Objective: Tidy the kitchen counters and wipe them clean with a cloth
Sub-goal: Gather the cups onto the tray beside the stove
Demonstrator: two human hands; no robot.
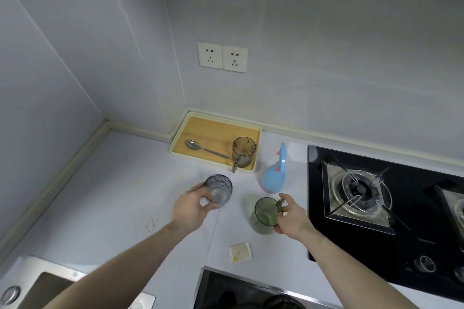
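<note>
Left hand (192, 204) gripping grey glass (219, 189), right hand (291, 214) gripping green cup (266, 212)

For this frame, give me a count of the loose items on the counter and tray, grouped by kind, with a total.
Cups: 3 (grey glass gripped by the left hand, green mug gripped by the right hand, brown mug on the tray)
Spoons: 1 (spoon, on the tray)
Spray bottles: 1 (blue spray bottle)
Sponges: 1 (small pale sponge)
Trays: 1
Total: 7

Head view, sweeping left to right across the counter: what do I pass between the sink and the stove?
Sink → spoon → grey glass in left hand → green mug held by right hand → gas stove.
</note>
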